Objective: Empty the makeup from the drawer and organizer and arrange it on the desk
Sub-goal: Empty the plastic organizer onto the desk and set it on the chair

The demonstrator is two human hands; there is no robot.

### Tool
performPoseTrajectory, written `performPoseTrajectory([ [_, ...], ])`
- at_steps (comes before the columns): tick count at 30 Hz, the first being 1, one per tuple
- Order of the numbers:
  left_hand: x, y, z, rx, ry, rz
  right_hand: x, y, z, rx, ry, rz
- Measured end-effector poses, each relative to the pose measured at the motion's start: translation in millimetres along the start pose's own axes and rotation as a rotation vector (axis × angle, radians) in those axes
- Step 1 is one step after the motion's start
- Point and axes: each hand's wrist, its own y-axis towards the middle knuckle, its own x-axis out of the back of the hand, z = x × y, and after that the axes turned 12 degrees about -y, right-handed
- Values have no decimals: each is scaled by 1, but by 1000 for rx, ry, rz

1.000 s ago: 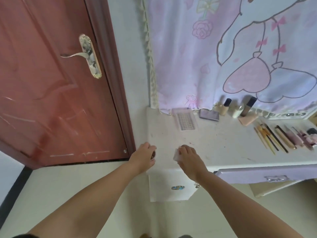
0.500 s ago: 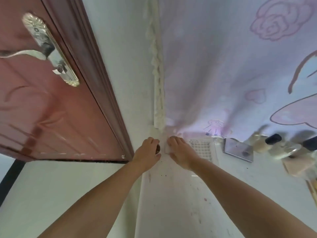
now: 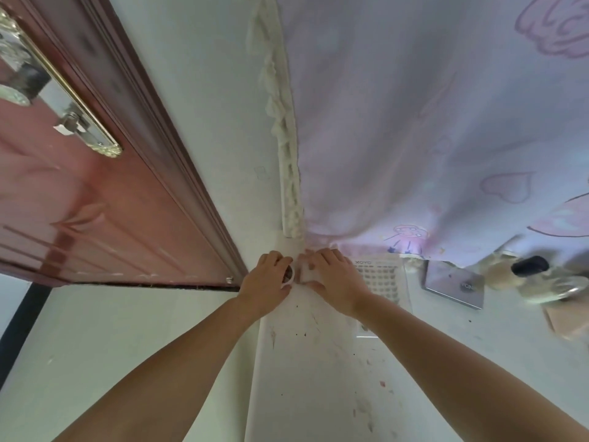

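Both hands are reaching to the far left corner of the white surface [image 3: 318, 378], right where it meets the wall and the hem of the pink printed curtain [image 3: 430, 138]. The left hand [image 3: 266, 282] is curling its fingers [image 3: 274, 257] round a small round container [image 3: 288, 277], of which only a white rim and a dark inside are showing between thumb and fingers. The right hand [image 3: 334, 279] is lying just beside it, fingers [image 3: 322, 255] spread and bent down over a small whitish item [image 3: 305, 273], with the thumb pressing in from the near side; what that item is cannot be told, since the hand is covering most of it. The two hands are almost touching, and the two items are sitting side by side between them at the very back edge of the surface.

Just to the right of the right hand's fingers, and partly under the wrist, a clear flat case [image 3: 381, 282] with rows of small pale dots is lying flat. Further right, a grey rectangular compact [image 3: 454, 283] is lying on the surface, and beyond it a blurred bottle with a black cap [image 3: 529, 265] is lying near the curtain hem. A pinkish object [image 3: 567, 317] is sitting at the right edge, too blurred to name. To the left of the left hand's fingers, a reddish-brown door [image 3: 79, 202] with a brass handle plate [image 3: 63, 100] is standing.
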Motion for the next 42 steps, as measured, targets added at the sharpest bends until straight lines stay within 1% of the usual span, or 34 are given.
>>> performPoseTrajectory([
  [3, 0, 3, -3, -1, 10, 3, 0, -18, -15, -84, 6, -24],
  [10, -2, 10, -11, 6, 40, -5, -7, -28, -28, -28, -214, 38],
  [14, -6, 11, -13, 16, 43, -12, -5, -31, -34, -67, -269, 114],
  [18, -11, 9, -20, 7, 66, 2, -1, -34, -32, -70, -270, 143],
  [23, -3, -5, -22, 73, 41, 51, 9, -53, -26, -142, -204, 87],
  [25, 6, -14, -26, 69, 64, 63, 17, -65, -21, -176, -207, 90],
  [27, 16, -25, -35, 30, 95, 54, 26, -79, -13, -224, -203, 68],
  [30, 32, -45, -54, -78, 101, 16, 42, -101, 7, -335, -201, 12],
  [34, 39, -86, -79, -272, 149, -110, 54, -144, 48, -554, -229, -200],
  [36, 34, -111, -89, -363, 206, -128, 49, -173, 71, -676, -268, -266],
  [38, 22, -137, -98, -455, 256, -124, 41, -206, 90, -778, -274, -229],
  [42, -18, -183, -126, -577, 296, -56, 18, -291, 124, -973, -276, -60],
])
